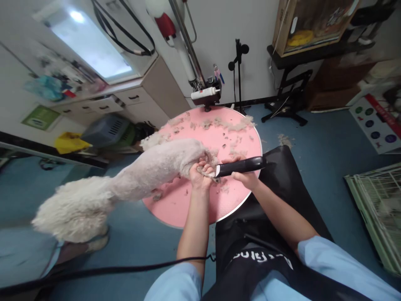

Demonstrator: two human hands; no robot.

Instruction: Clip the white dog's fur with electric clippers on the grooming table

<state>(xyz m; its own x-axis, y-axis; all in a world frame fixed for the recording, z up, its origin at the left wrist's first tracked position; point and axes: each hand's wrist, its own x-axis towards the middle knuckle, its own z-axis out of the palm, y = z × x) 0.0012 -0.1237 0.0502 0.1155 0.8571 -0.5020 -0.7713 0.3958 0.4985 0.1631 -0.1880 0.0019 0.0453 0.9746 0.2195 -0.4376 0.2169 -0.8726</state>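
A white dog (138,175) stands on a round pink table (194,205), its fluffy head at the lower left, its body shaved short. My left hand (200,173) is closed round the dog's hind leg near the table's middle. My right hand (247,177) grips a black electric clipper (241,166), whose blade end touches the leg just beside my left hand. Loose clumps of cut fur (225,125) lie over the far part of the table.
A metal grooming arm with a clamp (203,94) stands at the table's far edge. Cabinets (138,100) and a grey pet carrier (108,129) are at the left, a green wire cage (376,209) at the right. A black cord (103,271) crosses the blue floor.
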